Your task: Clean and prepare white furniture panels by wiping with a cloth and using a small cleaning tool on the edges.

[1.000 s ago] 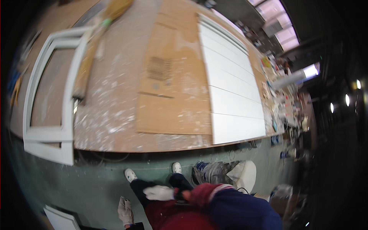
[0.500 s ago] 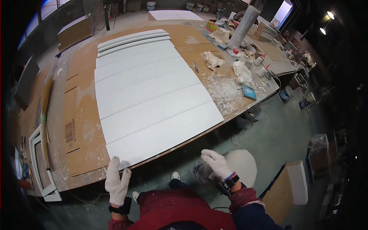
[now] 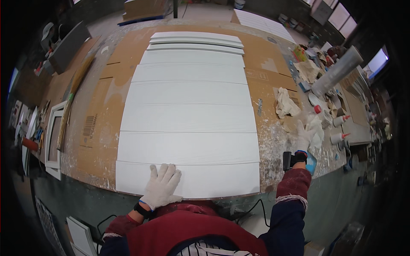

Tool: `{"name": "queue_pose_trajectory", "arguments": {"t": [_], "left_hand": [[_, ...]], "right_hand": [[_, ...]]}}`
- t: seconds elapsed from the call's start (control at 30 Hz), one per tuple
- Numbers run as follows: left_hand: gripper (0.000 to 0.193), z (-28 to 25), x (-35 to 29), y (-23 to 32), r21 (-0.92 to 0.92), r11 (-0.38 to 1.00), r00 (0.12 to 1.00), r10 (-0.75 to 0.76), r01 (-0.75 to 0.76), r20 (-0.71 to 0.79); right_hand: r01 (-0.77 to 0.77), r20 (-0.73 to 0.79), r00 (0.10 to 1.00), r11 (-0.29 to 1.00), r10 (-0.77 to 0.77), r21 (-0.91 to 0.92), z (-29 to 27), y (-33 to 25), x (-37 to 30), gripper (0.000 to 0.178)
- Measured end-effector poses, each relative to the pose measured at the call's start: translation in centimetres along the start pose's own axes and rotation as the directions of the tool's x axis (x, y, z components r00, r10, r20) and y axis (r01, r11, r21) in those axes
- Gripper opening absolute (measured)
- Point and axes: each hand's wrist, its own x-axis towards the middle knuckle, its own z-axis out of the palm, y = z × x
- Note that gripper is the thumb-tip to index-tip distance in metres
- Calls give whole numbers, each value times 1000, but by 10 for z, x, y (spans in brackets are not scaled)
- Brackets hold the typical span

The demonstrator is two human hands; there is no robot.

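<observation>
"Head view, and what's on?"

"White panels (image 3: 188, 121), folks, lined up one behind another, seemingly overlapping, with cardboard (image 3: 98, 115) showing on both sides of them!"

"The left hand (image 3: 163, 187)?"

"Gloved, palm down on the nearest of the panels, by their front edge. Fingers straight, slightly spread, gripping nothing."

"And the right hand (image 3: 303, 137)?"

"Out to the right of the panels, over the table (image 3: 271, 168), just beside a pale crumpled cloth (image 3: 316, 132). Fingers look stretched out, but they're blurred; I can't make out whether they've caught any of it."

"Which step, would you say?"

"My call: steadying the panels with one hand, reaching for something with the other."

"So what does the next move call for?"

"If it's the cloth, a firm pinch, the left palm kept flat, and clearance from those red-tipped bottles (image 3: 338, 138) farther right of the panels."
</observation>
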Motion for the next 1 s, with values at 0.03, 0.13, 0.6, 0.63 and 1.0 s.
{"name": "queue_pose_trajectory", "arguments": {"t": [0.03, 0.13, 0.6, 0.63, 1.0], "left_hand": [[90, -5, 15, 4, 25, 999, 1000, 27, -27, 11], [90, -11, 52, 12, -43, 999, 996, 32, -28, 83], [81, -5, 86, 74, -159, 934, 947, -321, 319, 13], [81, -3, 87, 79, -189, 925, 940, -340, 329, -27], [71, 5, 67, 115, -314, 787, 818, -573, 531, -53]], "right_hand": [[8, -19, 1000, 997, -7, 73, 7, 20, 22, 108], [86, -5, 996, 976, -87, 202, 37, 52, 68, 107], [820, 877, 397, 534, -271, -207, 200, -211, 38, 66], [827, 880, 384, 529, -280, -192, 221, -218, 41, 66], [889, 691, -436, -154, -577, 432, 239, -229, -21, 30]]}}
